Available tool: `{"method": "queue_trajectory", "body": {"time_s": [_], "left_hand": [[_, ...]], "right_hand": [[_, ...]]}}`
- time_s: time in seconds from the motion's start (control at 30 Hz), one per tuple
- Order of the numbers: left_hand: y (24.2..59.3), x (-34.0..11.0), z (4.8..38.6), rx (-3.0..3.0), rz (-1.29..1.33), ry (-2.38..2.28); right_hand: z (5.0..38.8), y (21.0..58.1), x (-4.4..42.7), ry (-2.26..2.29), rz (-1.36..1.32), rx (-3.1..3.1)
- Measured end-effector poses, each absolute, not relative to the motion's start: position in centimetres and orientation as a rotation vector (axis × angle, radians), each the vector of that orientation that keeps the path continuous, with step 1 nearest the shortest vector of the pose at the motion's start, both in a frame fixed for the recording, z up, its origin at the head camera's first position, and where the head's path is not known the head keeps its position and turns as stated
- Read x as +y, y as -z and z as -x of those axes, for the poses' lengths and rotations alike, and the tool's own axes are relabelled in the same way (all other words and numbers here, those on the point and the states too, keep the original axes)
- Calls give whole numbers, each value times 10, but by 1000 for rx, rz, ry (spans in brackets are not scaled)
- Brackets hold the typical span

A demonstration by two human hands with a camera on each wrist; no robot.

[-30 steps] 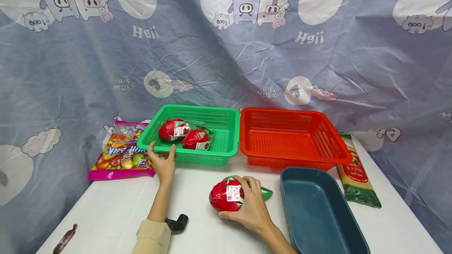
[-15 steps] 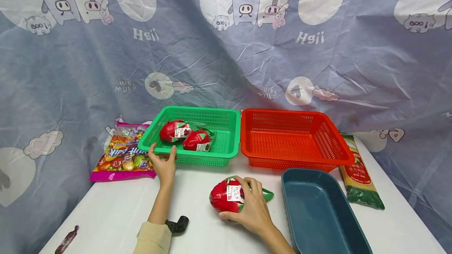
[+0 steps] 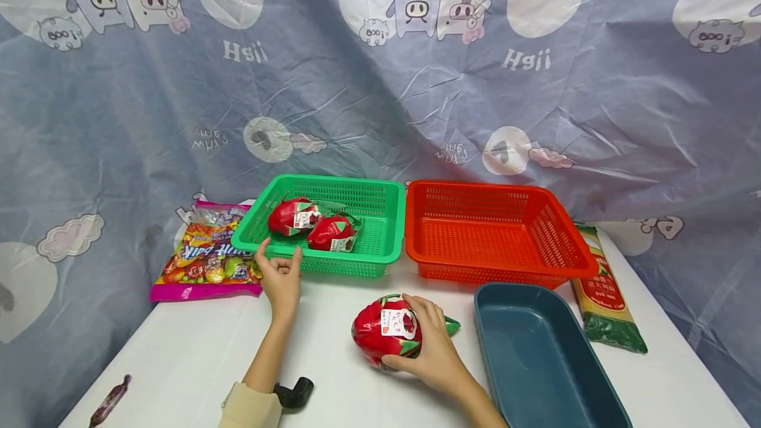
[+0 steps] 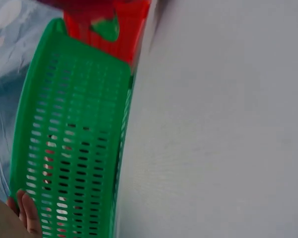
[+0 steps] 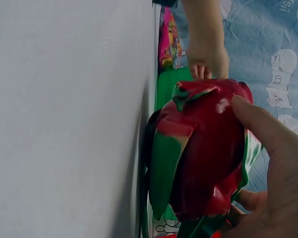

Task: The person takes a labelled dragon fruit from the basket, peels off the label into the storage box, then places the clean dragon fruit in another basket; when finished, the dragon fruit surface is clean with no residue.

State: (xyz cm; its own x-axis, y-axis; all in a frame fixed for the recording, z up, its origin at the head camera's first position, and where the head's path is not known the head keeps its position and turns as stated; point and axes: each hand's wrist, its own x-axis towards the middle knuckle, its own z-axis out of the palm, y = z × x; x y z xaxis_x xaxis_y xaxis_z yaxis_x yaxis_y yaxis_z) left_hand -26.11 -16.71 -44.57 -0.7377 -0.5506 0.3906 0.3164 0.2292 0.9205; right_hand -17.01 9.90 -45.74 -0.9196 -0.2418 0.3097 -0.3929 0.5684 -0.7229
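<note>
A glossy red dragon fruit (image 3: 380, 335) with green leaf tips and a white label is gripped by my right hand (image 3: 428, 345), low over the white table in the middle. In the right wrist view my thumb lies along one side of the dragon fruit (image 5: 203, 153), with curled fingers partly hidden behind it. My left hand (image 3: 282, 286) is at the front rim of the green basket (image 3: 357, 259), fingertips over the rim. In the left wrist view the left fingers (image 4: 30, 213) bend against the basket wall. Two more labelled dragon fruits (image 3: 312, 224) lie inside the basket.
A red basket (image 3: 499, 274) stands right of the green one. In front of it is a dark blue tray (image 3: 543, 355). A candy bag (image 3: 205, 256) lies at left, a green-ended packet (image 3: 609, 302) at right. A small wrapped candy (image 3: 109, 401) lies front left.
My right hand has turned the dragon fruit slightly, so more of its label shows. My left hand has shifted a little right along the basket rim. The baskets hold their place.
</note>
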Motion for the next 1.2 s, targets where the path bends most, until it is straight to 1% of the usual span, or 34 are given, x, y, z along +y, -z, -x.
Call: {"method": "queue_trajectory", "body": {"time_s": [0.07, 0.17, 0.3, 0.37, 0.43, 0.57, 0.93, 1.2], "left_hand": [[434, -160, 247, -1906, -101, 1590], [423, -153, 228, -2056, 273, 1643], [435, -147, 221, -2182, 894, 1707], [445, -142, 222, -2243, 1095, 1680], [455, -136, 224, -2300, 1214, 1630], [467, -126, 222, -2402, 1267, 1615], [474, -115, 213, -2564, 1143, 1515], [480, -115, 211, -2523, 1128, 1575]], "right_hand": [[169, 457, 101, -1308, -543, -2626], [169, 456, 103, -1362, -547, -2644], [169, 455, 107, -1400, -564, -2640], [169, 455, 108, -1409, -557, -2636], [169, 455, 110, -1409, -541, -2631], [169, 458, 113, -1408, -516, -2626], [169, 458, 115, -1435, -538, -2608], [169, 459, 119, -1463, -596, -2559]]}}
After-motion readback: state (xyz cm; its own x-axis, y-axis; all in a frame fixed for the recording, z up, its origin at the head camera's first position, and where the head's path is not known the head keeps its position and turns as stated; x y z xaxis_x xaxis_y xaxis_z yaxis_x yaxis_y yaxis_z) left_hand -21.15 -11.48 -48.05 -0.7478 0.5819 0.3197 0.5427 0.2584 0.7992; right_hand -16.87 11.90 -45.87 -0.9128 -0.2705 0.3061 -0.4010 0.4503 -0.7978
